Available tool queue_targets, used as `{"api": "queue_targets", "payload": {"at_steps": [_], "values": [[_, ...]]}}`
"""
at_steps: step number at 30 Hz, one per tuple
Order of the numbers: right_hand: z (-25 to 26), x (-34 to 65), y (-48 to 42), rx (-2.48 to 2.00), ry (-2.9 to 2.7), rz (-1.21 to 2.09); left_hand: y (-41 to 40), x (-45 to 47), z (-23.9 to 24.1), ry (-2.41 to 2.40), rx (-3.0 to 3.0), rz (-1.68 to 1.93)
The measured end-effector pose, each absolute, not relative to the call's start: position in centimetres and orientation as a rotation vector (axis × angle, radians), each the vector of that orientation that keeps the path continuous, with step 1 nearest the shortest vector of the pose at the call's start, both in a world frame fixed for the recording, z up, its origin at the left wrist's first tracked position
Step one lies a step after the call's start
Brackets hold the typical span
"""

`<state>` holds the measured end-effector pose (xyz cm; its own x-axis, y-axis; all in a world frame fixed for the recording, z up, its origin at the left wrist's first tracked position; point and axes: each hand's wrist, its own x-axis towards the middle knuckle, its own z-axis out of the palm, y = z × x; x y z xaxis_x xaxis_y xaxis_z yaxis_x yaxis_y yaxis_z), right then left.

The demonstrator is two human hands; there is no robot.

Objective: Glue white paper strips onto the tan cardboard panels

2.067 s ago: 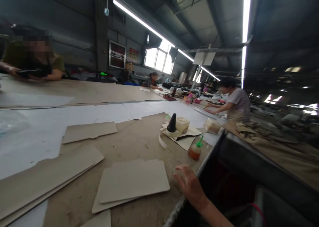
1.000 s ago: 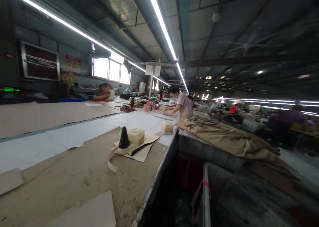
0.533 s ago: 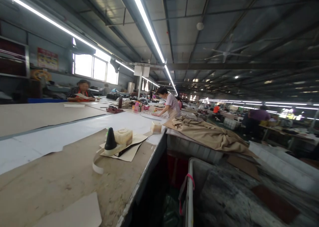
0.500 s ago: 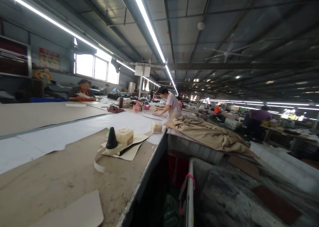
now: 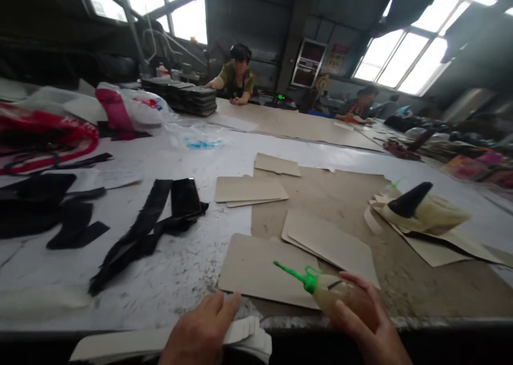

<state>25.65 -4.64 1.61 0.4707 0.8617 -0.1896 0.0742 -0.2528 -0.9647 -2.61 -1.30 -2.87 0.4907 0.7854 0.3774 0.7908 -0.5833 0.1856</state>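
My right hand point(image 5: 364, 325) is wrapped round a squeeze bottle point(image 5: 332, 293) of amber liquid with a green nozzle that points up and to the left. It is at the table's near edge, over a cardboard piece point(image 5: 260, 269). My left hand point(image 5: 202, 330) lies on a stack of white paper pieces point(image 5: 244, 335) at the near edge, fingers curled over the stack's top. Several more cardboard pieces point(image 5: 331, 242) lie on a brown sheet just beyond both hands.
Black fabric strips point(image 5: 146, 231) and a black rectangular piece point(image 5: 185, 196) lie left of centre. A black cone on a pale container point(image 5: 420, 210) stands at the right. Red and white bags point(image 5: 52, 132) are far left. A person point(image 5: 236, 82) sits across the table, another person point(image 5: 358, 106) further right.
The view swung from the factory hall back down to the table. Both hands have come into view, the right one now holding the green-nozzled bottle that earlier stood on the table.
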Motion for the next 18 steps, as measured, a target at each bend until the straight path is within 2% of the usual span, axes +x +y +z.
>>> {"api": "queue_targets", "payload": {"at_steps": [4,8,14,18], "values": [[2.3,23.0,-3.3,-1.820,-1.090,0.742,0.2,-1.7,-4.7,-1.523,-2.645,-0.601],[2.0,20.9,-1.6,-1.827,-1.283,0.654,1.4,-1.4,-4.1,-1.522,-2.682,-0.448],[1.8,21.1,0.6,-1.758,-1.613,0.409,1.4,-1.4,-4.2,-1.388,-2.588,-0.591],[2.0,21.5,1.3,-1.738,-1.750,0.358,1.0,-1.2,-5.2,-1.382,-2.535,-0.632]]}}
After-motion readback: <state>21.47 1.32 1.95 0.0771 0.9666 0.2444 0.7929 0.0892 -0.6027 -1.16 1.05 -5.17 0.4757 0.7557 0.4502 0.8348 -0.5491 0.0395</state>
